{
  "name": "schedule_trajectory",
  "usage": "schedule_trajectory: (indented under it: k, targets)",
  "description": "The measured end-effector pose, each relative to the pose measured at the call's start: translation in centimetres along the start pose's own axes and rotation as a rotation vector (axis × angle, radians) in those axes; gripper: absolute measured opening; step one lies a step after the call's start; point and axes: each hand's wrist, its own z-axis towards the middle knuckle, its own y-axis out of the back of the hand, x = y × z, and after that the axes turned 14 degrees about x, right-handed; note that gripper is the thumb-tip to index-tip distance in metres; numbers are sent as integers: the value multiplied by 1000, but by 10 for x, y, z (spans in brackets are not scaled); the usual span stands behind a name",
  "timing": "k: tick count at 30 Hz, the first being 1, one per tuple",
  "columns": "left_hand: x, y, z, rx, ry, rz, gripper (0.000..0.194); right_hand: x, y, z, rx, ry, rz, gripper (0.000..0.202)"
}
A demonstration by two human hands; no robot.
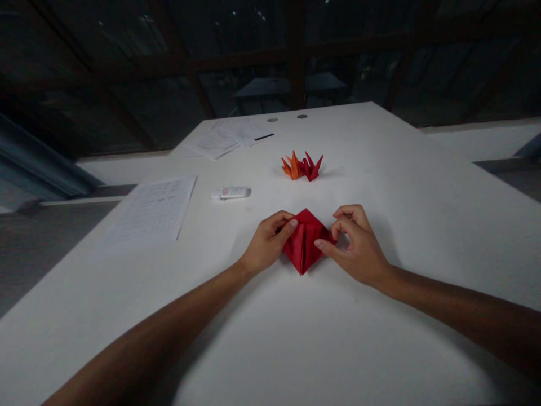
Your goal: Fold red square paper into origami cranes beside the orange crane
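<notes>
A folded red paper [303,239], diamond-shaped with a crease down its middle, is held just above or on the white table. My left hand [269,241] pinches its upper left edge between thumb and fingers. At its right side is my right hand [354,245], with the thumb on the front of the paper and the fingers curled by the right corner. Beyond the paper, an orange folded paper crane [292,166] and a red one [311,167] stand side by side, touching.
A white marker-like object [231,193] lies left of the cranes. Written sheets [154,208] lie at the left edge, with more papers [215,140] farther back beside a thin black strip [264,137]. Two round discs [302,117] sit near the far edge of the table [401,186].
</notes>
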Motion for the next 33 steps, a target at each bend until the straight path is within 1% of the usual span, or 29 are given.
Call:
schedule_trajectory:
  k: [3,6,11,14,17,21,22,24,25,26,28,30,31,33]
  targets:
    - [0,0,0,7,-4,11,30,2,0,-2,78,39,-86,32]
    - [-1,0,-2,31,17,-20,30,0,-2,1,126,10,-114,27]
    - [-1,-2,-4,41,68,-102,36,-6,-2,8,186,-80,-7,21]
    - [-1,-3,-3,36,74,-133,38,-8,0,10,178,-108,73,21]
    - [0,-4,-3,23,57,-139,40,-9,0,11,143,-120,131,20]
    - [2,-2,-3,-3,11,-86,45,-12,-3,11,80,-129,173,11]
    - [2,-2,-4,9,14,-83,48,-13,-3,11,57,-133,174,18]
    - [1,-2,-4,44,31,-100,51,-16,-5,10,28,-132,177,43]
    - [1,-2,-4,60,39,-114,52,-17,-5,10,29,-123,178,52]
    - [1,-2,-4,72,44,-130,53,-17,-5,9,43,-109,175,54]
    - [2,-2,-4,88,45,-136,54,-18,-4,9,75,-86,157,45]
    - [3,-2,-5,84,15,-85,52,-17,-3,9,79,-90,141,32]
    - [3,-2,-6,72,-15,-28,53,-17,-3,9,67,-96,141,28]
    - [3,-2,-8,32,-91,157,56,-16,-3,10,38,-99,162,20]
